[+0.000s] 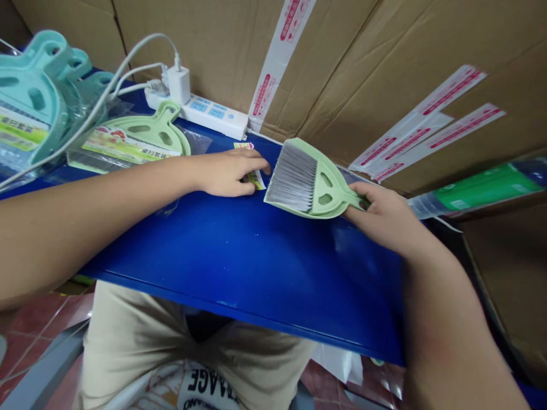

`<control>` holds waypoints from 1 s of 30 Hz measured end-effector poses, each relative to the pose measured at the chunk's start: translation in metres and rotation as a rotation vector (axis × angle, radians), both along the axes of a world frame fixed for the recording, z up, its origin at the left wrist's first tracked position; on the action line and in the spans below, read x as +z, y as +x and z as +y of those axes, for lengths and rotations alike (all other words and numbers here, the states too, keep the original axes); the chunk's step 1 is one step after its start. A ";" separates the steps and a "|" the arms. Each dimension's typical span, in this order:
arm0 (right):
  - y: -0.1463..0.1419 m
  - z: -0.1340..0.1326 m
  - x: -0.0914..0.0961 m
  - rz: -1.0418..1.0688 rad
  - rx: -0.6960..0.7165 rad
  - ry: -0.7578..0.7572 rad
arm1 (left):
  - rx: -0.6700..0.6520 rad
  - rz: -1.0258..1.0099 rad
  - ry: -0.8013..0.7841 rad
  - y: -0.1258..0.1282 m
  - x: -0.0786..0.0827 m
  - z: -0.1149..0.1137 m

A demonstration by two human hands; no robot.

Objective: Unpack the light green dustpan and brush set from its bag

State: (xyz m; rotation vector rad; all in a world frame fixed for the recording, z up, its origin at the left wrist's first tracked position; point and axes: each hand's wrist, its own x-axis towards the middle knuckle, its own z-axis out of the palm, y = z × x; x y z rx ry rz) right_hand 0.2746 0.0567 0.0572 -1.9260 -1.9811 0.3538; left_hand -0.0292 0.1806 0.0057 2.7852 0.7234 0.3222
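My right hand (pixel 382 216) is closed round the handle end of a light green dustpan and brush set (pixel 327 191). The brush is nested in the pan, its grey bristles facing up and pointing left, and the set is tilted over the table. My left hand (pixel 231 172) reaches across the blue table with curved fingers and the thumb apart from them. Its fingertips are over a small yellow, white and pink printed label card (pixel 257 181), partly hidden by the hand. Whether the fingers touch the card I cannot tell.
A bagged green dustpan set (pixel 141 128) and a pile of blue dustpans (pixel 40 99) lie on the left of the blue table (pixel 239 256). Behind are a white power strip (pixel 213 117) with cables and a cardboard wall (pixel 342 68). A green-labelled bottle (pixel 482 188) is at right.
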 end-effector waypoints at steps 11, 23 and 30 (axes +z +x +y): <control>0.000 -0.001 0.000 -0.028 -0.063 0.047 | 0.012 -0.054 0.001 -0.002 0.010 -0.001; 0.004 -0.002 0.003 0.006 0.001 0.089 | -0.039 -0.046 0.098 0.001 0.012 -0.008; 0.002 -0.003 0.002 -0.044 0.061 0.036 | 0.016 0.055 0.190 -0.013 0.020 0.001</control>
